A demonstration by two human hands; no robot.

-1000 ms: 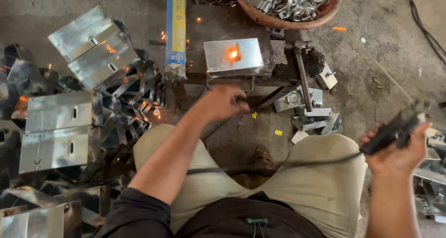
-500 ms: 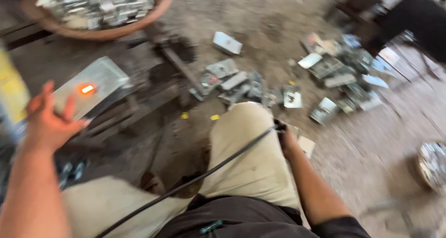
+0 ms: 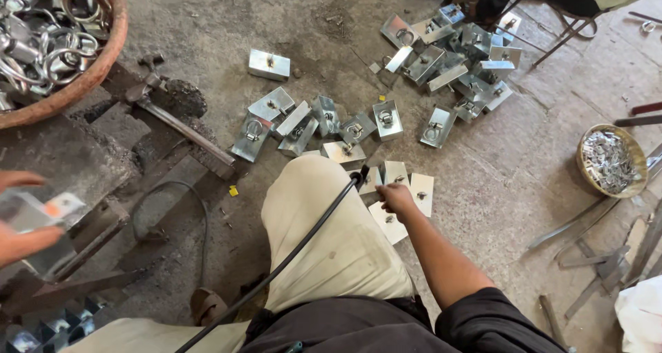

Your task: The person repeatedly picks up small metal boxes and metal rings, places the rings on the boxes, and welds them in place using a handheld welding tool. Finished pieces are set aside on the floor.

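The right hand (image 3: pixel 396 198) sits just right of the frame's centre, knuckles up, fingers curled down and closed, at the outer side of the right knee. Its bare forearm runs from there down and to the right, into a dark sleeve at the bottom edge. The left hand (image 3: pixel 24 218) enters from the left edge at mid height, blurred, thumb above and fingers below, pinched together. Both pale-trousered thighs spread out from the bottom centre.

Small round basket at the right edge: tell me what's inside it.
The small round basket holds a heap of small shiny metal pieces. Whatever lies beneath the top layer is covered.
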